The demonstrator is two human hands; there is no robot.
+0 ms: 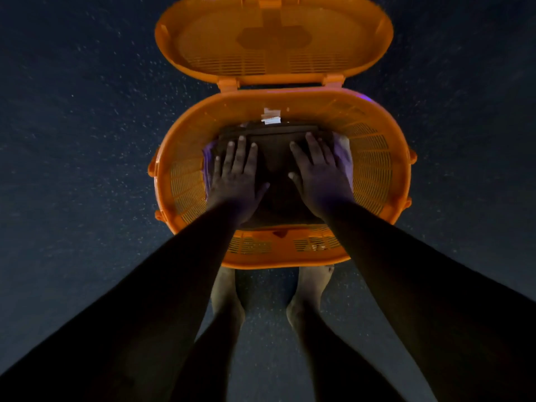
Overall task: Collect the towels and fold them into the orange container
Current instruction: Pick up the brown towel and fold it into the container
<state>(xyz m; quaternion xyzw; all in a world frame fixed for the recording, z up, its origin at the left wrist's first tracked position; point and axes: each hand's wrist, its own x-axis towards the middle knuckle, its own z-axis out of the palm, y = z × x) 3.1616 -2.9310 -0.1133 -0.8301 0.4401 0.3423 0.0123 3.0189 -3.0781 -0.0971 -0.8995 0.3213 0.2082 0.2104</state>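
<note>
An orange oval container with slatted walls stands on the floor right below me. A dark brown folded towel lies inside it, on top of other folded cloth. A purple edge shows at the left and a pale one at the right. My left hand lies flat on the left half of the brown towel, fingers straight and spread. My right hand presses flat on the right half. Both palms face down and nothing is gripped.
The container's orange lid is swung open away from me, lying behind the container on its hinges. A small white label sits on the inner back wall. My bare feet stand just behind the near rim on a dark speckled floor.
</note>
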